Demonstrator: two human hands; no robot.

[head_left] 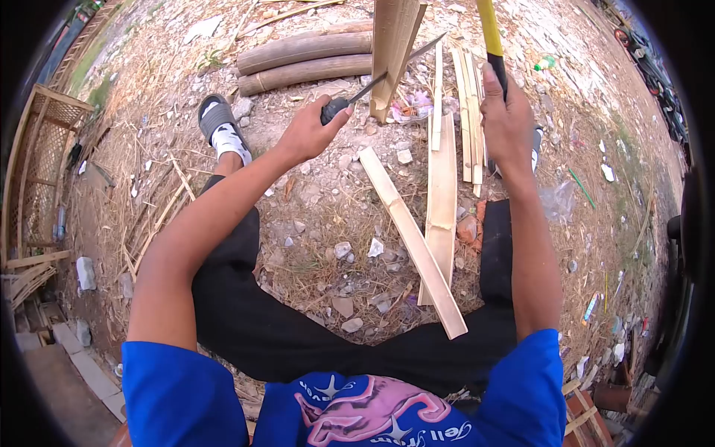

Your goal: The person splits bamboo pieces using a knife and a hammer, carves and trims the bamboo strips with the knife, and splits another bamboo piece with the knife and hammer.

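Observation:
My left hand (314,132) is closed around the black handle of a knife (365,89), its dark blade angled up to the right. The blade crosses an upright piece of split bamboo (393,56) and shows again beyond its right side. The bamboo's top is cut off by the frame edge. My right hand (506,123) grips a yellow-and-black tool handle (489,30), held upright to the right of the bamboo. The head of this tool is out of view. Between my legs lie two split bamboo strips (410,238), one crossing over the other.
Uncut bamboo poles (305,67) lie on the ground ahead. Several narrow bamboo strips (469,112) lie near my right hand. Stones, dry grass and litter cover the ground. A wooden lattice frame (48,164) stands at the left, and motorbikes (652,71) are at the far right.

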